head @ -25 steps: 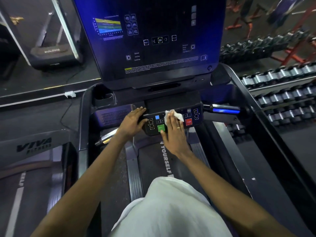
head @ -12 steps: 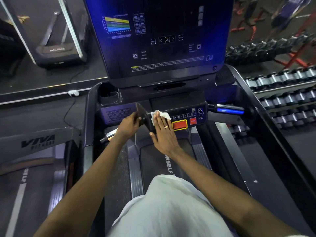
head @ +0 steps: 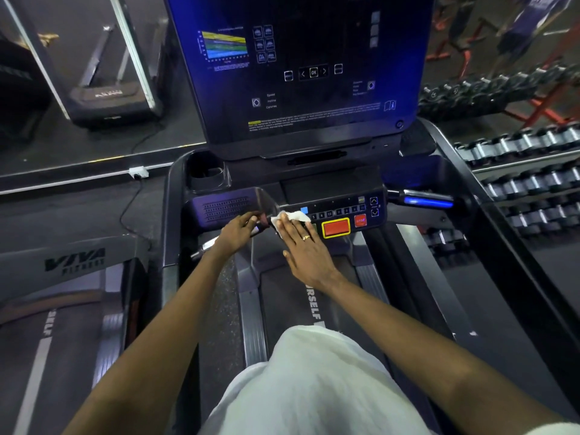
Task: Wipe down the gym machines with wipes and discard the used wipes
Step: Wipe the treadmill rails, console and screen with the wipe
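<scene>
I stand on a treadmill facing its big dark console screen (head: 301, 67). Below it sits the control panel (head: 342, 215) with a red stop button and number keys. My right hand (head: 306, 246) lies flat with straight fingers, pressing a white wipe (head: 293, 217) against the panel's left end. My left hand (head: 240, 232) curls its fingers round the left edge of the panel beside the speaker grille (head: 224, 208). Part of the wipe is hidden under my fingers.
A cup holder (head: 207, 172) sits left of the console, a blue-lit handle (head: 426, 200) to the right. Dumbbell racks (head: 530, 183) line the right side. Another treadmill (head: 62, 277) stands to the left. A cable runs from a floor socket (head: 138, 172).
My right hand slid the wipe leftward across the panel, from over the middle buttons to its left end. My left hand shifted from resting on the panel to gripping its left edge.
</scene>
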Available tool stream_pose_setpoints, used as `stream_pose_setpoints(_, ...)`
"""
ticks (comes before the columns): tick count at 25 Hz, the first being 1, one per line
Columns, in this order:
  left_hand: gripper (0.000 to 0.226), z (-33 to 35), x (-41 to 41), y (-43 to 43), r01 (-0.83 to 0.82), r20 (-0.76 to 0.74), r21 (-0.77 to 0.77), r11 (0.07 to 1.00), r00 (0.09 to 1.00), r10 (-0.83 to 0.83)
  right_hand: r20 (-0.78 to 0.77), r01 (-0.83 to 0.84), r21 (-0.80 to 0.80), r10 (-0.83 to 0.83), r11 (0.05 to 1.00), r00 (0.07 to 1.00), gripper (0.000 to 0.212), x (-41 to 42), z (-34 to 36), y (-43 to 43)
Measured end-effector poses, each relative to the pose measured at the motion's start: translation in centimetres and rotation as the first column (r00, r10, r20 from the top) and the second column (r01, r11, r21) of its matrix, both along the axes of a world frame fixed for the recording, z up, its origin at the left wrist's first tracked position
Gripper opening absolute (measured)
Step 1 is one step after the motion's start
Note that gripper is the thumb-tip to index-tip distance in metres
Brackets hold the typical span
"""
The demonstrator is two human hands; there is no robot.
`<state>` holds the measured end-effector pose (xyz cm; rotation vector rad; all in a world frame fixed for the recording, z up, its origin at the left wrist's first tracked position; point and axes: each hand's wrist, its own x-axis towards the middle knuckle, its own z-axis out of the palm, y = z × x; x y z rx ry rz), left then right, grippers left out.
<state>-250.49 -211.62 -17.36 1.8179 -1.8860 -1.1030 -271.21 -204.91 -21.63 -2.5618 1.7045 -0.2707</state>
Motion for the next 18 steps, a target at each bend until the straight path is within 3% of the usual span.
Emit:
stream_pose_setpoints(3, 0.033, 0.3, -0.4, -0.6, -0.025, -0.028, 0.044, 0.999, 0.999, 0.026, -0.026, -0.052, -0.014, 0.052, 0.999, 0.998, 0.075, -1.6, -0.9, 0.8)
stream_pose_setpoints(5, 0.039, 0.3, -0.7, -0.8, -0.034, 0.056, 0.054, 0.998, 0.998, 0.031, -0.028, -0.033, -0.009, 0.033, 0.999, 0.999, 0.073, -1.0, -0.5, 0.5)
stream_pose_setpoints(9, 0.079, 1.0, -2.0, -0.9, -0.023, 0.289, 0.122, 0.992, 0.957, -0.014, 0.1, 0.246, 0.001, -0.245, 0.969, 0.964, 0.074, -0.5, 0.4, -0.1)
stream_pose_setpoints(13, 0.094, 2.1, -5.4, -0.5, 0.025, 0.338, -0.027, 0.999, 0.941, -0.014, 0.172, 0.497, 0.044, -0.497, 0.867, 0.851, 0.073, -4.4, -0.8, 0.4)
stream_pose_setpoints(18, 0.083, 1.4, -5.9, -0.8, 0.107, 0.469, 0.006, 0.994, 0.878, -0.098, 0.317, 0.697, 0.152, -0.702, 0.701, 0.638, 0.075, -8.8, 0.0, -1.9)
